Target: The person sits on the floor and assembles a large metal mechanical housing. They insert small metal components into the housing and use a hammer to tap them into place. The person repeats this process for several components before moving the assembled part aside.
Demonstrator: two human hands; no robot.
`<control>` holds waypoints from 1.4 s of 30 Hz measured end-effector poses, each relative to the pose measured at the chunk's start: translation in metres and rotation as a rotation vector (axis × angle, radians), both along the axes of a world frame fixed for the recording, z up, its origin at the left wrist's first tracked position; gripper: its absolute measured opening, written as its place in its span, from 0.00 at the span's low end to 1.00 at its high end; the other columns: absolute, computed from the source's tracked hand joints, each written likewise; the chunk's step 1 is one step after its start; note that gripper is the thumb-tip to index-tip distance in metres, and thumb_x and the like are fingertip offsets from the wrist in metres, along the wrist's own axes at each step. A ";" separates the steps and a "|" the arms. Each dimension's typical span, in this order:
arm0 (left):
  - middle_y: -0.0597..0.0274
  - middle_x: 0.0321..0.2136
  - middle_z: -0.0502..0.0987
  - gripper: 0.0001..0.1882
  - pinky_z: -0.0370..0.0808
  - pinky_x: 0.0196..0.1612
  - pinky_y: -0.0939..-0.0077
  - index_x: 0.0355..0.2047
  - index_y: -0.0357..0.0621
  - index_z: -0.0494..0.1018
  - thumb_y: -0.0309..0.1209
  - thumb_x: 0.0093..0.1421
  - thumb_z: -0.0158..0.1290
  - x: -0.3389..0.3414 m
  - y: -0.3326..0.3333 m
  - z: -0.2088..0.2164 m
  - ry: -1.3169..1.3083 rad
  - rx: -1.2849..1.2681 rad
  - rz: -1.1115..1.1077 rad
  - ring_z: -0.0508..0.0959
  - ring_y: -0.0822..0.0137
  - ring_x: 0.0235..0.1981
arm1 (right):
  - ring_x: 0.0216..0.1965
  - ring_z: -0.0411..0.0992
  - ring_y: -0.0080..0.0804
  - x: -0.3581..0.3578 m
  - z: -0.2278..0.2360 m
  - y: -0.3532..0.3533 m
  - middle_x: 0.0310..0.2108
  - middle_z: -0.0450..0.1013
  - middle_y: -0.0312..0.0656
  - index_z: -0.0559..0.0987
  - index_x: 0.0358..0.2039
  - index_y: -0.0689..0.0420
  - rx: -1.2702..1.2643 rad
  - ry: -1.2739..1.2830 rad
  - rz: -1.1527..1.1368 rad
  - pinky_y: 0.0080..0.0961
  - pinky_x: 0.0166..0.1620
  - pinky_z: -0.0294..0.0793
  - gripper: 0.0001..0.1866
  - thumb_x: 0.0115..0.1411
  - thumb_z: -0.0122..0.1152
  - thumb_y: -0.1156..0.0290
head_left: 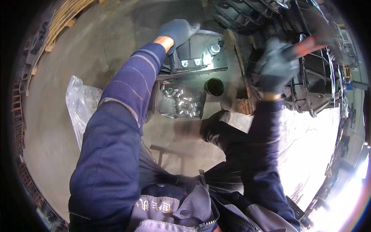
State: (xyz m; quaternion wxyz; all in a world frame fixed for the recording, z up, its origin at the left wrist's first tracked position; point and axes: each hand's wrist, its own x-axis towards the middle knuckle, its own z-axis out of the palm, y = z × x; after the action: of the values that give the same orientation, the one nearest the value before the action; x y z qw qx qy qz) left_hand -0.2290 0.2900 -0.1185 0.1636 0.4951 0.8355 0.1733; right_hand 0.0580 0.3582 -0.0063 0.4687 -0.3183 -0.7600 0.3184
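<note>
My left hand (176, 32), in a grey glove, grips the upper left edge of a dark metal casting (193, 49). The casting has a bright round boss and small lugs along its near side, and stands on a dark flat surface. My right hand (276, 67), gloved and smeared by motion, is raised to the right of it, closed around a hammer (307, 45) with a red and black handle. The hammer's head is blurred at the upper right. Just below the casting, a shallow tray (164, 103) holds several small silver bushings (185, 104).
A dark round can (214, 87) stands right of the tray. Large ribbed castings (315, 73) are stacked on wooden pallets at the right. A clear plastic bag (82, 102) lies on the floor at the left. A wooden pallet (62, 21) is at the far left.
</note>
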 end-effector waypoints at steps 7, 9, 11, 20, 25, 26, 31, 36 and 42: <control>0.36 0.34 0.82 0.40 0.75 0.51 0.46 0.30 0.34 0.84 0.61 0.70 0.37 -0.008 0.006 -0.017 0.008 0.074 -0.068 0.81 0.33 0.41 | 0.41 0.79 0.61 0.051 -0.145 -0.014 0.35 0.79 0.63 0.83 0.42 0.62 -0.317 -0.892 -0.049 0.45 0.43 0.79 0.18 0.58 0.67 0.60; 0.35 0.35 0.81 0.40 0.74 0.54 0.48 0.32 0.34 0.83 0.59 0.72 0.36 -0.010 0.007 -0.020 0.028 0.108 -0.038 0.80 0.35 0.43 | 0.39 0.81 0.58 0.053 -0.126 -0.027 0.33 0.80 0.61 0.83 0.39 0.64 -0.409 -0.775 -0.066 0.42 0.42 0.79 0.21 0.55 0.69 0.57; 0.33 0.36 0.80 0.39 0.74 0.52 0.49 0.32 0.33 0.83 0.58 0.72 0.36 -0.009 0.006 -0.020 0.051 0.103 -0.073 0.80 0.36 0.42 | 0.36 0.82 0.54 0.043 -0.098 -0.042 0.30 0.79 0.59 0.82 0.36 0.65 -0.526 -0.649 -0.039 0.42 0.41 0.79 0.22 0.53 0.71 0.56; 0.35 0.37 0.81 0.38 0.74 0.52 0.50 0.34 0.34 0.84 0.60 0.69 0.39 -0.006 0.004 -0.005 -0.033 0.045 -0.012 0.81 0.37 0.43 | 0.19 0.68 0.19 0.017 -0.019 0.010 0.19 0.71 0.30 0.80 0.29 0.58 -0.104 0.072 -0.054 0.22 0.24 0.67 0.05 0.60 0.68 0.74; 0.37 0.38 0.82 0.40 0.75 0.54 0.51 0.35 0.36 0.84 0.62 0.69 0.39 -0.002 0.004 -0.012 0.032 0.059 -0.031 0.81 0.37 0.45 | 0.42 0.79 0.61 0.032 -0.125 -0.018 0.36 0.79 0.63 0.83 0.42 0.60 -0.149 -1.251 0.041 0.51 0.44 0.79 0.19 0.59 0.64 0.57; 0.37 0.38 0.82 0.40 0.75 0.54 0.51 0.36 0.36 0.84 0.62 0.70 0.38 0.000 0.001 -0.013 0.155 0.092 0.014 0.81 0.37 0.45 | 0.41 0.79 0.63 0.048 -0.132 -0.030 0.35 0.79 0.62 0.83 0.40 0.61 -0.333 -0.905 -0.100 0.52 0.42 0.78 0.20 0.59 0.64 0.55; 0.39 0.44 0.82 0.38 0.75 0.54 0.48 0.39 0.38 0.84 0.61 0.70 0.38 0.003 0.000 -0.006 0.062 0.026 -0.010 0.81 0.38 0.48 | 0.28 0.78 0.32 0.073 -0.176 -0.106 0.22 0.77 0.46 0.82 0.32 0.64 -0.834 -0.554 0.000 0.35 0.31 0.74 0.20 0.62 0.64 0.56; 0.43 0.42 0.82 0.31 0.77 0.51 0.52 0.43 0.39 0.81 0.57 0.69 0.47 0.017 -0.021 0.044 0.147 0.153 -0.052 0.82 0.43 0.46 | 0.26 0.77 0.33 0.087 -0.297 -0.189 0.23 0.75 0.42 0.79 0.36 0.57 -1.208 -0.668 0.163 0.36 0.26 0.74 0.13 0.65 0.61 0.59; 0.45 0.36 0.83 0.25 0.77 0.45 0.56 0.39 0.40 0.81 0.53 0.66 0.55 0.030 -0.121 0.102 0.009 0.459 0.051 0.83 0.46 0.40 | 0.30 0.80 0.37 0.072 -0.391 -0.230 0.27 0.79 0.43 0.81 0.40 0.55 -1.296 -0.776 0.348 0.38 0.30 0.77 0.16 0.68 0.53 0.56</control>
State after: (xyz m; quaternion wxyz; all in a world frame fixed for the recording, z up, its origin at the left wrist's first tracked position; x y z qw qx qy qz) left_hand -0.1987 0.1692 -0.0167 0.0387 0.4988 0.7872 0.3606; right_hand 0.1305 0.1279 -0.3974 -0.1677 -0.4937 -0.5710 0.6341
